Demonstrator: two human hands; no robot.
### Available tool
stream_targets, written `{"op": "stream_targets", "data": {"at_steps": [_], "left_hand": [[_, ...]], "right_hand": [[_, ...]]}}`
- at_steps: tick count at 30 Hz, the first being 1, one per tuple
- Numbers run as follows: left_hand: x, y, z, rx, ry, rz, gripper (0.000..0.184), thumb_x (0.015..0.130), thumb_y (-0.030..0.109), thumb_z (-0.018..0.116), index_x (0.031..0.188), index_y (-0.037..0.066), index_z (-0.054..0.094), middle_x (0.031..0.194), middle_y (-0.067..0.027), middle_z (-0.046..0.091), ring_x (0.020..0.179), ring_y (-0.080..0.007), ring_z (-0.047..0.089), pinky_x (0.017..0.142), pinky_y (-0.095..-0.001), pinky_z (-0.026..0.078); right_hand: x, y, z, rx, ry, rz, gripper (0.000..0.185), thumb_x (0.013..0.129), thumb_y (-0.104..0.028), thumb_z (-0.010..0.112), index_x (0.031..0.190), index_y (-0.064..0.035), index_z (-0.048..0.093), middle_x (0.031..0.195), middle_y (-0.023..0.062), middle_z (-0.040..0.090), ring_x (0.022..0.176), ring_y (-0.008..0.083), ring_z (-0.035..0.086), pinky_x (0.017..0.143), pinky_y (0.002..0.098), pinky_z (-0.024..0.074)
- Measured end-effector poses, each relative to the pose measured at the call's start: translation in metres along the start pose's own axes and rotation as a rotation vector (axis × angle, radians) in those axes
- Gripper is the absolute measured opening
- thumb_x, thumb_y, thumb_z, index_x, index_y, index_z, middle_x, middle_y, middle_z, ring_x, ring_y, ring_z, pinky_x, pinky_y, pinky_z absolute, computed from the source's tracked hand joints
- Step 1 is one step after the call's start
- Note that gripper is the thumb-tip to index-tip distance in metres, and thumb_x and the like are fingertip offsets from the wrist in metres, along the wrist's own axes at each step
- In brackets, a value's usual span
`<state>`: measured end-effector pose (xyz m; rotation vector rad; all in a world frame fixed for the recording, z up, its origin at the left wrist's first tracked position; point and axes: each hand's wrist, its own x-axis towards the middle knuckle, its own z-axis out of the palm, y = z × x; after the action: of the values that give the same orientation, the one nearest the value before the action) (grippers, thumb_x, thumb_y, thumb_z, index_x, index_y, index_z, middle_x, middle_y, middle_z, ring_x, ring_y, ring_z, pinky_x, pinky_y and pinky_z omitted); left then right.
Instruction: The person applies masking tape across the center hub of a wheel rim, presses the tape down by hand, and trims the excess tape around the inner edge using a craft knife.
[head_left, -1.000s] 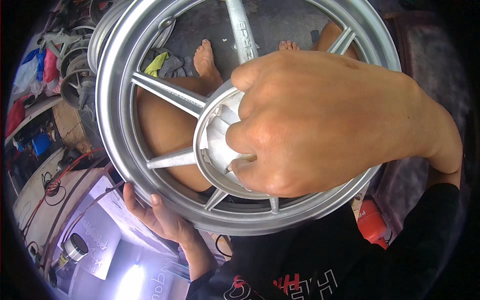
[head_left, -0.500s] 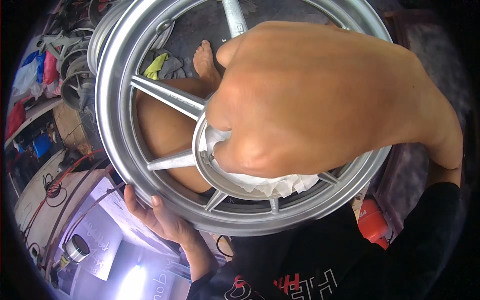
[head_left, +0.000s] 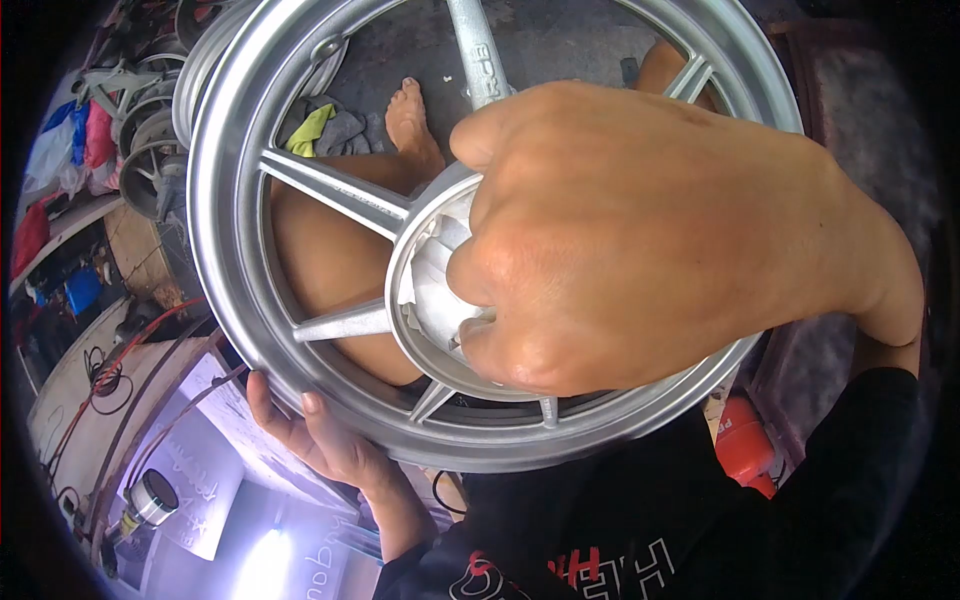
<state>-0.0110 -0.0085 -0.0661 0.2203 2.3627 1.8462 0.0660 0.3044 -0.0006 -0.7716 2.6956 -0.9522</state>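
Note:
A silver alloy wheel rim (head_left: 225, 270) with spokes fills the middle of the head view, above my bent leg. At its lower left edge, my left hand (head_left: 335, 445) grips the outer rim, thumb and a finger showing. Over the hub, my right hand (head_left: 640, 240) is closed, knuckles toward me. Its fingertips are turned down into the hub, so whatever they hold is hidden. White paper-like material (head_left: 432, 285) lines the inside of the hub ring (head_left: 397, 300), partly covered by my right hand.
More wheels (head_left: 150, 180) are stacked at the left, by plastic bags (head_left: 100, 135). A grey and yellow cloth (head_left: 315, 132) lies on the floor near my foot. A bright lamp (head_left: 265, 565) glows at the lower left; a red object (head_left: 742, 440) stands at the lower right.
My right hand has shifted down and slightly right over the hub, uncovering more of the upper spoke and the white lining. My left hand stays on the rim.

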Motion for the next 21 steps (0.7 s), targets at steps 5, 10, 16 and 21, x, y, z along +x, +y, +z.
{"op": "stream_targets", "data": {"at_steps": [5, 10, 16, 21], "left_hand": [[-0.001, -0.002, -0.002, -0.009, -0.009, -0.013, 0.057, 0.101, 0.018, 0.057, 0.154, 0.009, 0.036, 0.139, -0.0175, 0.054, 0.120, -0.0248, 0.060, 0.104, -0.0383, 0.049], [0.000, 0.001, -0.002, -0.016, -0.048, -0.012, 0.059, 0.101, 0.019, 0.058, 0.154, 0.009, 0.036, 0.143, -0.0178, 0.051, 0.127, -0.0264, 0.055, 0.111, -0.0417, 0.043], [0.001, 0.000, -0.001, 0.019, -0.021, 0.002, 0.058, 0.101, 0.018, 0.057, 0.154, 0.009, 0.036, 0.143, -0.0187, 0.051, 0.128, -0.0274, 0.055, 0.113, -0.0425, 0.041], [0.001, -0.002, -0.002, -0.038, -0.032, -0.010, 0.058, 0.101, 0.017, 0.057, 0.155, 0.009, 0.036, 0.141, -0.0192, 0.053, 0.126, -0.0267, 0.056, 0.111, -0.0422, 0.043]], "right_hand": [[0.000, 0.003, 0.023, -0.139, 0.260, -0.040, 0.017, 0.058, -0.025, 0.077, 0.065, -0.0137, 0.067, 0.056, -0.0038, 0.057, 0.050, 0.0174, 0.059, 0.062, 0.0328, 0.0453], [0.009, 0.009, -0.008, -0.062, -0.012, 0.010, 0.017, 0.057, -0.024, 0.077, 0.065, -0.0136, 0.067, 0.058, -0.0031, 0.057, 0.051, 0.0190, 0.060, 0.063, 0.0337, 0.0482], [-0.003, 0.004, 0.001, -0.050, 0.232, 0.014, 0.016, 0.057, -0.023, 0.077, 0.065, -0.0130, 0.068, 0.057, -0.0023, 0.057, 0.050, 0.0197, 0.060, 0.061, 0.0338, 0.0489], [-0.007, 0.003, 0.011, -0.061, 0.270, 0.013, 0.015, 0.057, -0.023, 0.076, 0.065, -0.0124, 0.068, 0.057, -0.0018, 0.056, 0.049, 0.0202, 0.059, 0.060, 0.0340, 0.0491]]}}
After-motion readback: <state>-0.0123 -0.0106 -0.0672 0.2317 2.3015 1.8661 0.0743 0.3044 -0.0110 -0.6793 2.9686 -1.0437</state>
